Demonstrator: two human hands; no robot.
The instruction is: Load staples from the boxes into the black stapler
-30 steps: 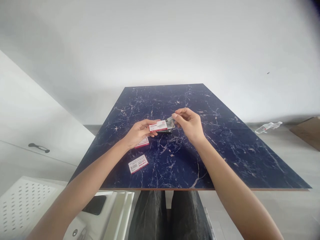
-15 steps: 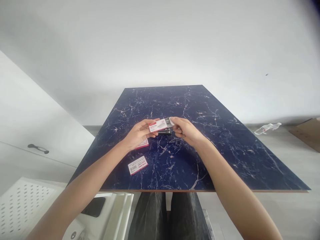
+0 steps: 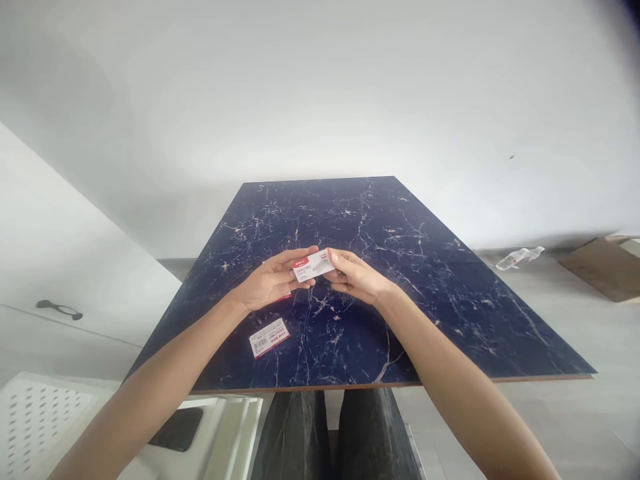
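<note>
I hold a small white and red staple box (image 3: 313,265) above the dark blue marble table (image 3: 430,313). My left hand (image 3: 267,281) grips its left end with curled fingers. My right hand (image 3: 353,275) pinches its right end, fingers pressed together. A second white and red box (image 3: 269,337) lies flat on the table near the front left edge. A sliver of red from a third box (image 3: 285,296) shows under my left hand.
A white perforated tray (image 3: 35,420) and a black phone (image 3: 176,429) sit low on the left below the table. A clear plastic bottle (image 3: 517,257) and a brown cardboard piece (image 3: 600,267) lie on the floor at right. White wall behind.
The grey inner drawer that stuck out of the box's right end has slid in; my right hand moved left against the box. The dark object behind the box is hidden now.
</note>
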